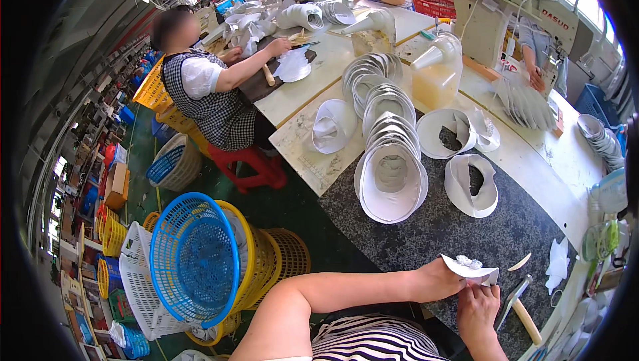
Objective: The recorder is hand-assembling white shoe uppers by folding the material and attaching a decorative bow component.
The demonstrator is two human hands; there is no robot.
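A white shoe upper (451, 266) with a shiny ornament on it is held low over the dark mat. My left hand (436, 282) grips it from the left, its fingers mostly hidden behind the piece. My right hand (478, 309) is closed at the lower edge of the same upper, fingertips pinching it. Right of that hand lies a hammer (526, 318) with a wooden handle, and beyond it a thin pale tool (519, 262). Farther off, a long row of nested white uppers (391, 188) rests on the table, with a single upper (471, 186) to its right.
A glue bottle (437, 78) with a cone spout stands behind the uppers. Blue (193, 261) and yellow baskets (253, 254) are stacked at the left. A co-worker (213, 88) sits on a red stool (246, 169); a sewing machine (482, 21) stands at the far right.
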